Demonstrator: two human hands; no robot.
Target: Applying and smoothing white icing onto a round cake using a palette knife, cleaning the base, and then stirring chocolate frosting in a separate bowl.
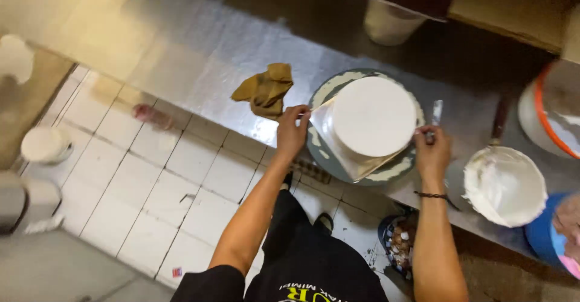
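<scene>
A round white frosted cake stands on a silver board on a grey turntable smeared with cream, at the edge of a steel counter. My left hand pinches the left corner of the board beside the cake. My right hand is closed on the handle of a metal spatula, whose blade points up just right of the cake. A black band circles my right wrist.
A brown cloth lies on the counter left of the turntable. A white bowl of cream with a wooden-handled tool sits to the right, with a blue tub and an orange-rimmed bucket beyond. White tiled floor lies below.
</scene>
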